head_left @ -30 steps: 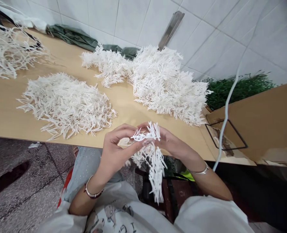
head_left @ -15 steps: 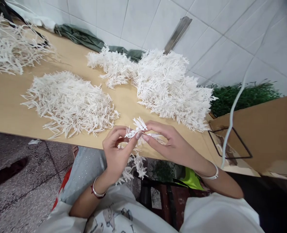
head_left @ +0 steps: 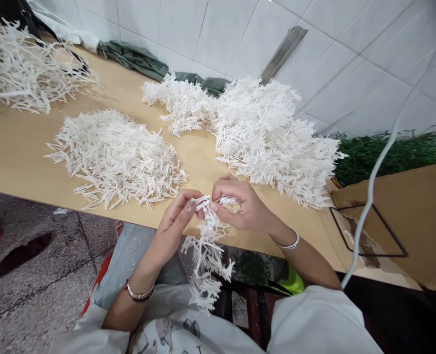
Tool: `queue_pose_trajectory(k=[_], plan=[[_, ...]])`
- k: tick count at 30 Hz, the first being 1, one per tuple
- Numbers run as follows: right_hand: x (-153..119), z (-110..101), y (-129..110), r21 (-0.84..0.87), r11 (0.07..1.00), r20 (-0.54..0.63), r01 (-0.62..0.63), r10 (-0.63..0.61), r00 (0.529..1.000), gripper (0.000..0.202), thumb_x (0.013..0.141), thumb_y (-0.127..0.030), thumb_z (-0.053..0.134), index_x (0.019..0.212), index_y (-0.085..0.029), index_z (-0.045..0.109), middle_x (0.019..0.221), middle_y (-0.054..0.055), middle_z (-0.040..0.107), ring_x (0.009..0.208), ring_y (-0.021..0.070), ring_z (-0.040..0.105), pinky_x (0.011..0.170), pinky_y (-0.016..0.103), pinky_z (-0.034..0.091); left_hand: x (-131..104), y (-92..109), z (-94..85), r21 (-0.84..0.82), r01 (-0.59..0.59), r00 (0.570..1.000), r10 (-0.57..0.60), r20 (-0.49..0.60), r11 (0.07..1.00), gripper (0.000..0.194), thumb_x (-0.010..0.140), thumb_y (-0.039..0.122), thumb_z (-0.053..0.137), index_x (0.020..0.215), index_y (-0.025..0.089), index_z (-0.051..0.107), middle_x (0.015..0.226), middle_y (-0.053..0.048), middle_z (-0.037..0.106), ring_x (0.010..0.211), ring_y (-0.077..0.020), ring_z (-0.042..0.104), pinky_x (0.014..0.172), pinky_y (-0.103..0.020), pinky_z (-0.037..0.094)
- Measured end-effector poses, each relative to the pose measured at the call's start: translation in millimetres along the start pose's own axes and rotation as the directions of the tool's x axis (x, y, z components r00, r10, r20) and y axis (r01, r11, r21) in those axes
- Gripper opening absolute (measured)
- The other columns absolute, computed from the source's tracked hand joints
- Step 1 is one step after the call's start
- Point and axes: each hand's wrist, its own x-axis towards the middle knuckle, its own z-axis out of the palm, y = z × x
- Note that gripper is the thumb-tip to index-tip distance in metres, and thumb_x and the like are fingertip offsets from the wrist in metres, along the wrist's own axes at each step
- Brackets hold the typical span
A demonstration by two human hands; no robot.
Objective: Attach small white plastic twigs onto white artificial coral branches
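While my left hand (head_left: 174,219) and right hand (head_left: 242,204), both nearly closed, pinch white twigs (head_left: 204,258), I guess I'm joining them and next need a gentle push.

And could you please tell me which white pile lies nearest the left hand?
The front-left mound of short pieces, its edge close by the left hand; the back mound and the far-left tangle lie farther away.
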Motion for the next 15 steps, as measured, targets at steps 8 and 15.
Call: queue_pose_trajectory(k=[8, 15], plan=[[1.6, 11.7, 36.5, 0.159, 0.987, 0.009, 0.018, -0.020, 1.000, 0.026, 0.086, -0.033, 0.054, 0.066, -0.018, 0.048, 0.060, -0.003, 0.048, 0.060, 0.0105, 0.043, 0.069, 0.029, 0.037, 1.7, -19.9, -1.6, -0.082, 0.345, 0.938, -0.345, 0.016, 0.935, 0.033, 0.081, 0.051, 0.060, 0.078, 0.019, 0.063, 0.078, -0.001, 0.058, 0.076, -0.0136, 0.052, 0.079, -0.027, 0.044], [-5.0, 18.9, 41.1, 0.362, 0.932, 0.110, 0.024, -0.068, 0.992, 0.039, 0.088, -0.045, 0.051, 0.062, -0.019, 0.041, 0.057, -0.006, 0.039, 0.055, 0.0089, 0.036, 0.074, 0.032, 0.037, 9.8, -16.9, 1.1, -0.117, 0.361, 0.933, -0.358, 0.045, 0.925, 0.042, 0.085, 0.058, 0.048, 0.083, 0.020, 0.065, 0.077, -0.002, 0.059, 0.076, -0.0159, 0.054, 0.075, -0.029, 0.045]])
